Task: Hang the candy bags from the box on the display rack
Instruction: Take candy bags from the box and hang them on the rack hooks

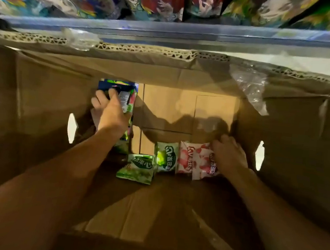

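Deep in the box, my left hand holds in its grip a stack of candy bags at centre left, my right hand lies on a pink bag, grip unclear, and the slick stack could slide apart when lifted.

I see both arms down inside the cardboard box. L hand at 10 o'clock, fingers curled over a blue bag. R hand at 3 o'clock rests on a pink bag, grip unclear. 2nd pink bag just beside it. Green bag and 2nd green bag approx 6 o'clock. Shelf rail at 12
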